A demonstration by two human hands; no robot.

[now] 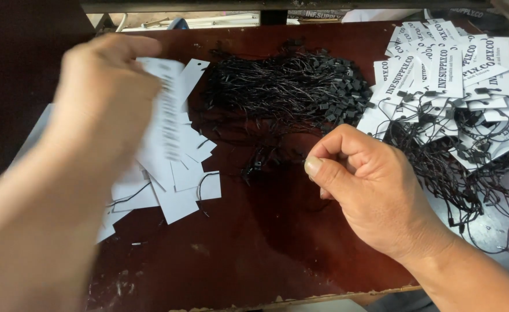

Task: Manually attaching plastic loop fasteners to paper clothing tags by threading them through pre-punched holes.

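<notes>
My left hand [101, 92] is raised over the left of the dark red table and grips a white paper tag [167, 115], blurred by motion. Under it lies a loose heap of white tags [179, 179]. My right hand [364, 185] hovers at the middle of the table with thumb and fingers pinched on a thin black string [300, 156]. A bundle of black string loops with small square locks [289, 86] lies just beyond both hands.
A pile of white printed tags with black strings attached [451, 86] fills the right side. The dark red tabletop [254, 242] has a worn, chipped front edge. A dark frame bar [266, 7] runs along the back.
</notes>
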